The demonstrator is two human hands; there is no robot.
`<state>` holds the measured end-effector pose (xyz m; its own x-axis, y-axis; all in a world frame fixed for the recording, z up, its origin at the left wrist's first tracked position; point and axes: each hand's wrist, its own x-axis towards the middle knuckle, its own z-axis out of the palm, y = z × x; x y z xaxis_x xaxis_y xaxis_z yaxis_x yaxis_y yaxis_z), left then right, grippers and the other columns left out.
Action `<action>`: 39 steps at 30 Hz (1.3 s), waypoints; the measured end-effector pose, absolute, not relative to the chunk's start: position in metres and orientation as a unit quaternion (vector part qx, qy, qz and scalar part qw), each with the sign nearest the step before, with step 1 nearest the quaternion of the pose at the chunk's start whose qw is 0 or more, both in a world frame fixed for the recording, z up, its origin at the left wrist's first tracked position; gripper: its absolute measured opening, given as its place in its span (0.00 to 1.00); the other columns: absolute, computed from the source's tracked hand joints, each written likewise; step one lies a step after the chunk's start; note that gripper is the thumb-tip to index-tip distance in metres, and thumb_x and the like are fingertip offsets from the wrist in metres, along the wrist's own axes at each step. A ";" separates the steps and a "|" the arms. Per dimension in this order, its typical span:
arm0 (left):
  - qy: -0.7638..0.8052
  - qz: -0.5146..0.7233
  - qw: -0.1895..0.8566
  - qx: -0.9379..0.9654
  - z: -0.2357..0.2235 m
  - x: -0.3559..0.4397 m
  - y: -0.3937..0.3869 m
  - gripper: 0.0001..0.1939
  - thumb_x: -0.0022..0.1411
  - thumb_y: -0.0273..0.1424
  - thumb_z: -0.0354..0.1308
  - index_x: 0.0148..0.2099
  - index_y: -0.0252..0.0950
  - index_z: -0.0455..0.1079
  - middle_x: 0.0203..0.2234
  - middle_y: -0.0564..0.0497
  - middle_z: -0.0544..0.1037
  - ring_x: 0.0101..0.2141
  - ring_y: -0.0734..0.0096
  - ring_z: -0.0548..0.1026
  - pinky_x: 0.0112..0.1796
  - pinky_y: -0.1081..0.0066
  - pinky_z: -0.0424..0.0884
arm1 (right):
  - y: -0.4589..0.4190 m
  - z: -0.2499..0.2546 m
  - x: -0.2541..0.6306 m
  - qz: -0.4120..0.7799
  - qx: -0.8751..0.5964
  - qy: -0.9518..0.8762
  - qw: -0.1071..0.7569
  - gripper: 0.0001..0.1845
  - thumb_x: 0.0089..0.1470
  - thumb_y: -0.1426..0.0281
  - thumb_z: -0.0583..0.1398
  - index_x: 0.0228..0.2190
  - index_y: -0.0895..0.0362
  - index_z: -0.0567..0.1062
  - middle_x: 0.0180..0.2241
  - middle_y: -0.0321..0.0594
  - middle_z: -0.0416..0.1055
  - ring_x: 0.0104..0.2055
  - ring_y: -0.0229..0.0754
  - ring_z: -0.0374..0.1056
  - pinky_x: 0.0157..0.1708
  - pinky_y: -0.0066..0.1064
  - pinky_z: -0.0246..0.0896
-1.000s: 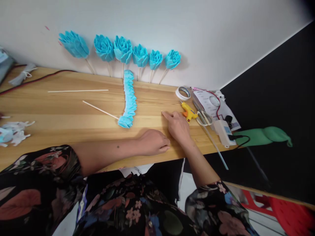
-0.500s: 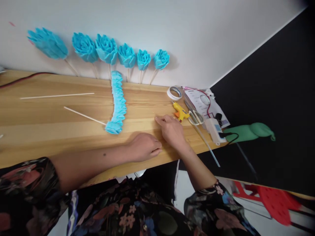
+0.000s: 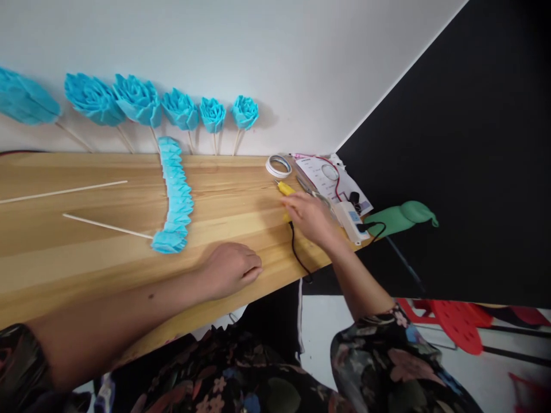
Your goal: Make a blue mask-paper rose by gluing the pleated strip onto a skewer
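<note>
"What's nearest?"
"The left hand (image 3: 235, 271), fingers curled together on the worktop (image 3: 232, 189)."
"Past that?"
"A blue pleated strip (image 3: 175, 192), its near end meeting a thin stick (image 3: 107, 225)."
"And the right hand (image 3: 305, 213)?"
"Clasped around the yellow glue gun (image 3: 284, 189), just short of the white tape roll (image 3: 274, 172)."
"Farthest?"
"Six blue flowers (image 3: 138, 102) on stems along the wall (image 3: 301, 69)."

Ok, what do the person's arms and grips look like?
Both sleeves are black with a floral print, pink and blue on the right one. The forearms are bare; the left has a small dark spot. The left grip and right grip are ungloved hands.
</note>
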<state>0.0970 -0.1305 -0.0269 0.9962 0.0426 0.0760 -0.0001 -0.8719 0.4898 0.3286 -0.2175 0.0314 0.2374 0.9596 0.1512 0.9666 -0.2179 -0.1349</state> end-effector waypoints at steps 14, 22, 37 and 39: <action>0.005 0.070 0.272 0.960 -0.032 0.099 -0.131 0.14 0.72 0.31 0.52 0.33 0.37 0.73 0.30 0.51 0.81 0.33 0.67 0.77 0.33 0.68 0.61 | -0.204 0.047 0.466 -0.082 -0.878 -0.466 0.068 0.22 0.61 0.66 0.56 0.51 0.55 0.82 0.48 0.48 0.81 0.46 0.52 0.75 0.45 0.40 0.67; -0.001 0.065 0.265 0.962 -0.031 0.099 -0.130 0.14 0.72 0.32 0.54 0.33 0.36 0.73 0.30 0.51 0.81 0.33 0.66 0.77 0.32 0.67 0.60 | -0.182 0.012 0.339 0.034 -0.676 -0.730 0.097 0.23 0.66 0.68 0.51 0.56 0.54 0.78 0.52 0.46 0.79 0.54 0.51 0.74 0.54 0.45 0.68; -0.015 0.065 0.237 0.969 -0.028 0.099 -0.129 0.13 0.71 0.32 0.53 0.34 0.36 0.74 0.32 0.50 0.81 0.35 0.65 0.78 0.30 0.67 0.60 | -0.123 -0.017 0.323 0.022 -0.663 -0.746 0.058 0.33 0.60 0.82 0.49 0.60 0.52 0.75 0.58 0.44 0.74 0.58 0.51 0.69 0.60 0.47 0.64; -0.016 0.071 0.239 0.968 -0.027 0.099 -0.129 0.13 0.71 0.31 0.53 0.34 0.36 0.74 0.31 0.50 0.81 0.34 0.65 0.78 0.30 0.67 0.60 | -0.121 -0.018 0.323 0.022 -0.658 -0.750 0.059 0.32 0.59 0.82 0.49 0.59 0.52 0.77 0.58 0.44 0.74 0.58 0.51 0.69 0.60 0.47 0.64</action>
<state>0.0990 -0.1287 -0.0275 0.9894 0.0020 0.1452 -0.0657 -0.8855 0.4599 0.3233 -0.1215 -0.0180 -0.1261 0.9902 0.0595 0.9852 0.1320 -0.1095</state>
